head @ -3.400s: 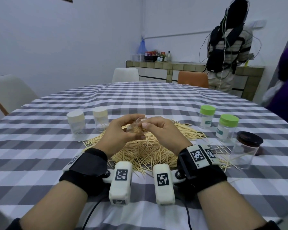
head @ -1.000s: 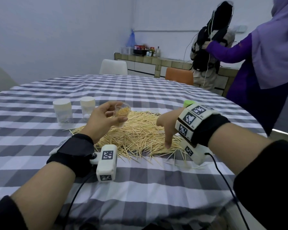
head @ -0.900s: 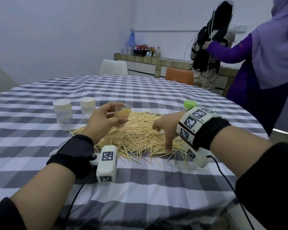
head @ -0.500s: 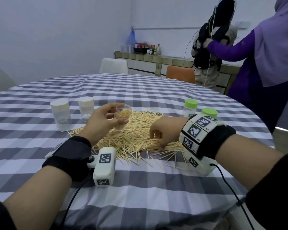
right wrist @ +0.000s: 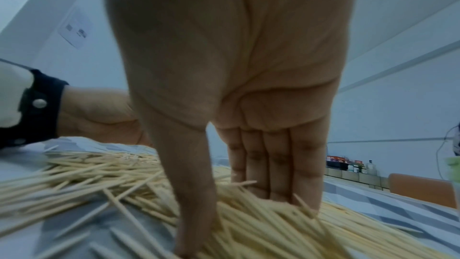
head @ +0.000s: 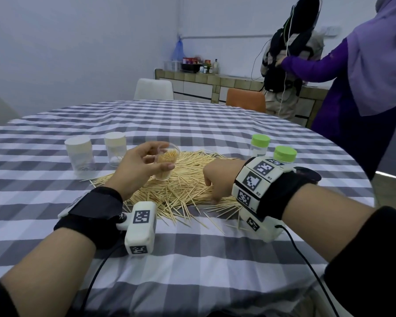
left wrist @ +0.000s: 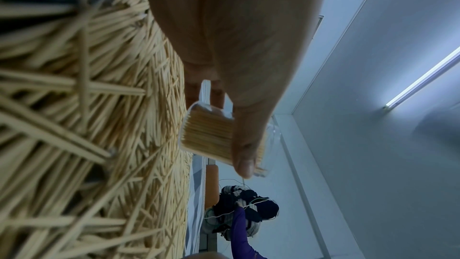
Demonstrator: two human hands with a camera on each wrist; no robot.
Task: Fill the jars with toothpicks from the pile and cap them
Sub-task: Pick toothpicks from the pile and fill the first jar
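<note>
Nearest the wearer, the right hand (head: 218,179) is dug into the near right edge of the loose heap of pale wooden toothpicks (head: 183,177). Its fingers are straight and close together, its thumb (right wrist: 196,200) set apart, the tips sunk among the sticks; it has probably come to gather a bunch, though nothing is pinched yet. Just over the heap's left part, the left hand (head: 140,167) holds the small clear plastic jar (head: 166,164) between thumb and curled fingers, tilted mouth-up and already packed with sticks, likely kept close for topping up. Left of the heap stand two white-capped clear jars (head: 79,154). Right of it stand two green-capped jars (head: 260,145) and a dark-lidded jar (head: 306,173) behind the wrist.
</note>
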